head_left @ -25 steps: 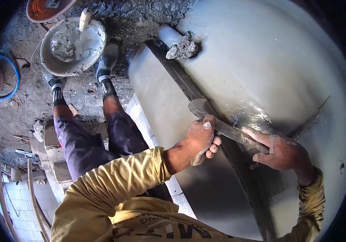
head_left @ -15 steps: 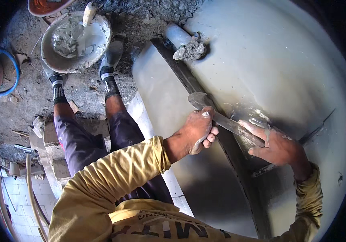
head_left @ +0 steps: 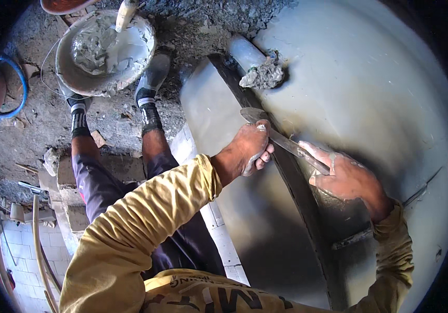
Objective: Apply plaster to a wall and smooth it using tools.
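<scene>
A long, flat metal trowel (head_left: 286,142) with a rounded end lies slantwise over a dark, raised strip of mortar (head_left: 297,195). My left hand (head_left: 252,148) is closed in a fist round it near the rounded end. Farther along, my right hand (head_left: 346,177) grips the other end between the thumb and outstretched fingers. Pale wet plaster smears the fingers of both hands. The strip runs between two smooth grey surfaces, one on each side. How the trowel's handle is shaped is hidden by my hands.
At the far left, a round basin (head_left: 106,55) of wet plaster holds a tool with a pale handle (head_left: 126,14). A grey pipe (head_left: 246,51) with a lump of mortar (head_left: 262,76) stands beyond the strip. Concrete steps (head_left: 106,169), a blue hose (head_left: 19,86) and wooden poles (head_left: 37,235) lie leftward.
Both hands and the trowel have moved a little away from me along the strip. My view has shifted slightly, and both hands keep their grip.
</scene>
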A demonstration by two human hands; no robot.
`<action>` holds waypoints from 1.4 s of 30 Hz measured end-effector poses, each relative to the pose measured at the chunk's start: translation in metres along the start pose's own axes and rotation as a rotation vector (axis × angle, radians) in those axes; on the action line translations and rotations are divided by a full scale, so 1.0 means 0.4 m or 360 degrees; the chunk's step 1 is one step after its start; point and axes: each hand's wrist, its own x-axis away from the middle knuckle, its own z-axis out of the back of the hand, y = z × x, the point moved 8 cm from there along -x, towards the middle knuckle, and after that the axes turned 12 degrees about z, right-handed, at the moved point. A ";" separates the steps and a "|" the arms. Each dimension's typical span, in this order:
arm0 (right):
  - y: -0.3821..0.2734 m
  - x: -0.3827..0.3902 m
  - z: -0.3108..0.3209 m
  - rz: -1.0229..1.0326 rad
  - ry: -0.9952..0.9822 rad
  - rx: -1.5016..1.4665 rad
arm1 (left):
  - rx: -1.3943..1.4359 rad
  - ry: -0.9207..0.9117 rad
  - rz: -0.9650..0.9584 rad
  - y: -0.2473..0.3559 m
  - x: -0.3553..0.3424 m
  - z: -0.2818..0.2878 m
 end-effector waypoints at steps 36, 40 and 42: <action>-0.047 -0.515 0.109 -0.0109 0.0064 0.0193 | 0.0078 0.0303 -0.0338 -0.024 0.083 0.534; -0.040 -0.576 0.125 -0.0059 0.0096 0.0162 | 0.0087 0.0164 -0.0471 -0.018 0.197 0.571; -0.028 -0.611 0.144 -0.0016 0.0116 0.0212 | -0.0063 0.0605 -0.0508 -0.044 0.230 0.694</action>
